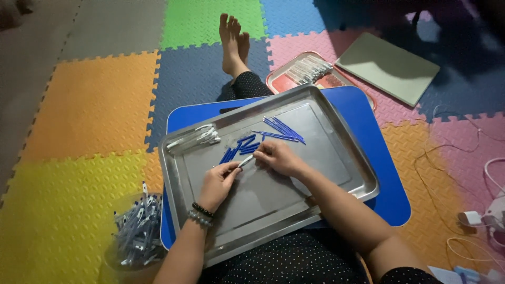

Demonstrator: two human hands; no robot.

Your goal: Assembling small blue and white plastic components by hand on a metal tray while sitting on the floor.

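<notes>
— From the head view, we see our left hand (218,181) and right hand (279,156) both pinching one slim white plastic pen barrel (245,161) over the shallow steel tray (336,173).

— We judge it light, stiff, slippery; best gripped at its ends, beside the loose blue refills (281,130).

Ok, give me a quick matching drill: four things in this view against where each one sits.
Things:
1. thin blue rods
2. clear barrels
3. red tray
4. bowl of finished pens

Places:
A. floor mat at the person's left
B. steel tray, far middle
C. beyond the blue lap board
D. steel tray, far left corner

Pairs: 1-B, 2-D, 3-C, 4-A
</notes>
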